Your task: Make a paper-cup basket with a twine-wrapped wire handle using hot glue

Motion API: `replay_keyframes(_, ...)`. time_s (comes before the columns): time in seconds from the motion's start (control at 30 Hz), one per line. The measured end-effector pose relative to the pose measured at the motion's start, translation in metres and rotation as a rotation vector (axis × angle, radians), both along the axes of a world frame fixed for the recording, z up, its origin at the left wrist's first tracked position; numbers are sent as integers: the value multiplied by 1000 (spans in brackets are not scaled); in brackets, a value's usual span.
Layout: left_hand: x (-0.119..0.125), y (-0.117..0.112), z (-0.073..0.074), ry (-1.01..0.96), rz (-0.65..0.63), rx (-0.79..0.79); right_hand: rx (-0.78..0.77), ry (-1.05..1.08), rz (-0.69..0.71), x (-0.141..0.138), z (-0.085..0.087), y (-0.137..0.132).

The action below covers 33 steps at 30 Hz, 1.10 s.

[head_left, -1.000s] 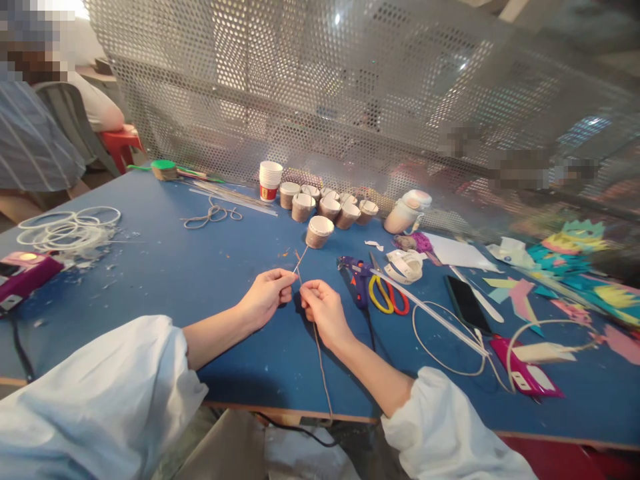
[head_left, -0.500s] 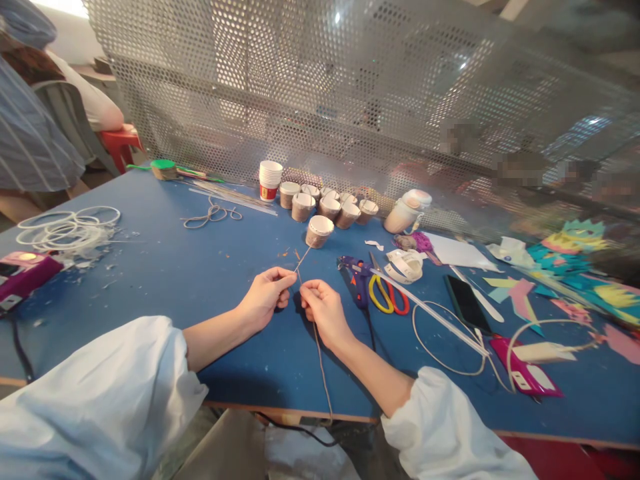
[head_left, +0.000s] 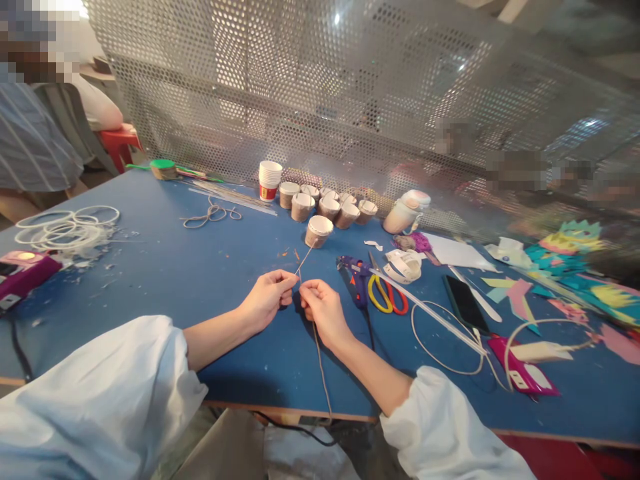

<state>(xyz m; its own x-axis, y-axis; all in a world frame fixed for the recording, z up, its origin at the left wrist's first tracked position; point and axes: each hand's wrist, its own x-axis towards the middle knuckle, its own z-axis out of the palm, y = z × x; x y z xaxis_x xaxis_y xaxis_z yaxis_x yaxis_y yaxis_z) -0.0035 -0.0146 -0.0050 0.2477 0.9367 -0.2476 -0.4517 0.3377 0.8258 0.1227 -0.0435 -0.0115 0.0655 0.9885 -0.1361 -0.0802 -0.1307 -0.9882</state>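
On the blue table (head_left: 150, 280), near centre, the left hand (head_left: 267, 298) and right hand (head_left: 324, 310) sit close together, seemingly for fine control. Brown-wrapped cups (head_left: 329, 211) cluster far, probably out of the way. Left fingertips pinch a thin stick (head_left: 306, 259); right ones pinch cord (head_left: 324, 380) trailing near.

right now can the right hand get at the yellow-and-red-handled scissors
Probably yes: the scissors lie near, handles uncovered, though the right hand pinches thin grey cord and the dark blue glue gun lies between.
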Motion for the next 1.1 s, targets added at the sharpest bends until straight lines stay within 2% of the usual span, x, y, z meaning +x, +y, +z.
replay_keyframes(0.4,-1,0,-4,81,3,16,4,-9,1,0,0,-1)
replay_keyframes(0.8,0,0,1,-2,-19,-31,-7,0,1,0,-1,-1)
replay_keyframes(1.1,3,-3,-2,-22,-24,-9,-9,13,0,0,0,0)
